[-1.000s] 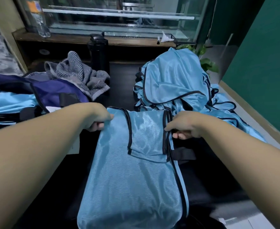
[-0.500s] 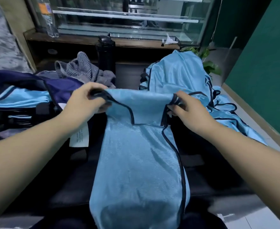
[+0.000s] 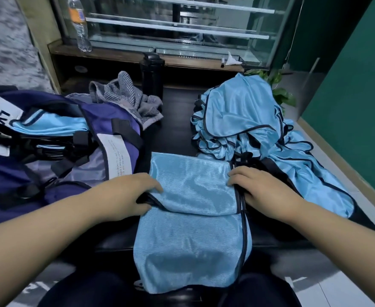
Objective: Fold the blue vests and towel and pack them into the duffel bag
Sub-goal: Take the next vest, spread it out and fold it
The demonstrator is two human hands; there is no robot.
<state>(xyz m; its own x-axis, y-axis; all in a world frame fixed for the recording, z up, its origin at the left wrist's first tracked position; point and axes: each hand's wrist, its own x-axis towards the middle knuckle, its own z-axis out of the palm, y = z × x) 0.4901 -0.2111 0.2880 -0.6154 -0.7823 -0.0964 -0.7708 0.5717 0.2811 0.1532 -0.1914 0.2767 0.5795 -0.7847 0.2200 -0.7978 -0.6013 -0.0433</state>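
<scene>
Folding vest [image 3: 191, 209] beside duffel bag [image 3: 56, 138].
Pinching both side edges, left hand [image 3: 133, 196] and right hand [image 3: 264, 189] fingers curled, keeping fold aligned.

1 head-worn view, forward and down, close over the table [image 3: 177, 120]

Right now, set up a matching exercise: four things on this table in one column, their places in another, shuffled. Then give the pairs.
Things:
1. duffel bag
2. striped towel
3. heap of unfolded vests
4. vest being folded

Places:
A. far right of the table
B. front centre, under both hands
C. left side, open
D. behind the bag, near the black bottle

Pairs: 1-C, 2-D, 3-A, 4-B
</scene>
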